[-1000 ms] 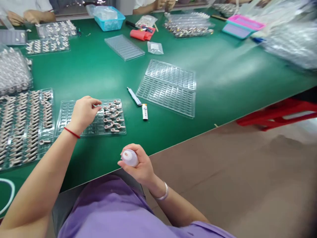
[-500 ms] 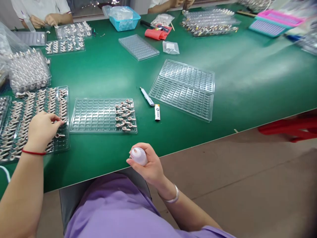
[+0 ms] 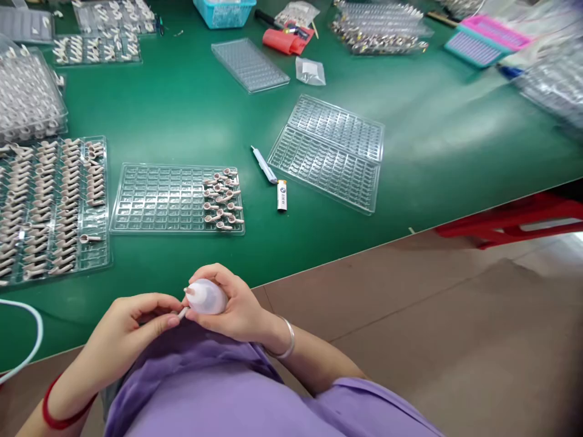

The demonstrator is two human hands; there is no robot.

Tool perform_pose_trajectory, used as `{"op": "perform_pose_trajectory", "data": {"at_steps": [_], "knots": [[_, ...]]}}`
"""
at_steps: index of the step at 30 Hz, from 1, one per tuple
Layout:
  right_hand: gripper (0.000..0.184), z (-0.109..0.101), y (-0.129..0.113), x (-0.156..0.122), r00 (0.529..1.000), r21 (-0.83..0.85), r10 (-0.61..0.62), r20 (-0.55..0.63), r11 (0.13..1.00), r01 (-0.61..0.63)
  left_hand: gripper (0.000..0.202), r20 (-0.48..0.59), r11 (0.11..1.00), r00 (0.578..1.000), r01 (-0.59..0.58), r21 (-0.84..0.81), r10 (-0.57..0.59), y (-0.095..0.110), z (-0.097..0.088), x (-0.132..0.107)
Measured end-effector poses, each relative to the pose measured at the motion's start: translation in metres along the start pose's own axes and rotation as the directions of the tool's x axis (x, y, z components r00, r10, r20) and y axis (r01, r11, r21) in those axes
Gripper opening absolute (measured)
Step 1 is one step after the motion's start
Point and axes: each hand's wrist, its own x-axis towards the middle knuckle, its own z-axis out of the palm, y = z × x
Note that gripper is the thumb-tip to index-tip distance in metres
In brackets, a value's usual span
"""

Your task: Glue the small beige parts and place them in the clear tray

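Note:
My left hand (image 3: 136, 328) pinches a small pale spoon-shaped piece (image 3: 183, 312) between thumb and fingertips, close to my lap. Right beside it, my right hand (image 3: 232, 303) is wrapped round a translucent squeeze bottle (image 3: 208, 297), its narrow tip pointing left toward the piece. Whether tip and piece touch, I cannot tell. Beyond my hands lies a clear compartment tray (image 3: 159, 200) with several such pieces (image 3: 223, 197) at its right end. Farther left, a fuller tray (image 3: 93, 255) carries rows of the same pieces.
A pale blue pen-like tool (image 3: 263, 164) and a white lighter (image 3: 282, 196) lie on the green table (image 3: 182, 115). Clear trays (image 3: 328, 152) rest to the right. A white cable (image 3: 34, 328) curves at the left. A red stool (image 3: 514, 221) stands beyond the table edge.
My left hand has left the fuller tray with one piece and come to my lap. My right hand has shifted left with the bottle, now tipped sideways. The view has tilted down.

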Motion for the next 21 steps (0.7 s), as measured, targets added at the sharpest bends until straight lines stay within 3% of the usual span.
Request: {"op": "perform_pose_trajectory", "data": {"at_steps": [3, 6, 9, 21], "knots": [[0.043, 0.001, 0.004, -0.004, 1.0, 0.012, 0.005, 0.011, 1.0, -0.005, 0.012, -0.076, 0.98, 0.986, -0.137, 0.146, 0.149, 0.004, 0.004, -0.004], [0.045, 0.0, 0.008, -0.008, 1.0, 0.021, -0.011, 0.027, 1.0, 0.01, 0.01, -0.142, 0.926, 0.936, -0.281, 0.254, 0.323, 0.01, 0.01, -0.007], [0.046, -0.001, 0.011, -0.01, 0.998, 0.036, -0.033, 0.048, 0.999, 0.031, 0.012, -0.173, 0.877, 0.888, -0.359, 0.319, 0.427, 0.01, 0.016, -0.009], [0.041, 0.0, 0.015, -0.011, 0.995, 0.069, -0.079, 0.069, 0.995, 0.074, 0.018, -0.215, 0.846, 0.842, -0.409, 0.344, 0.495, 0.009, 0.022, -0.012]]}}
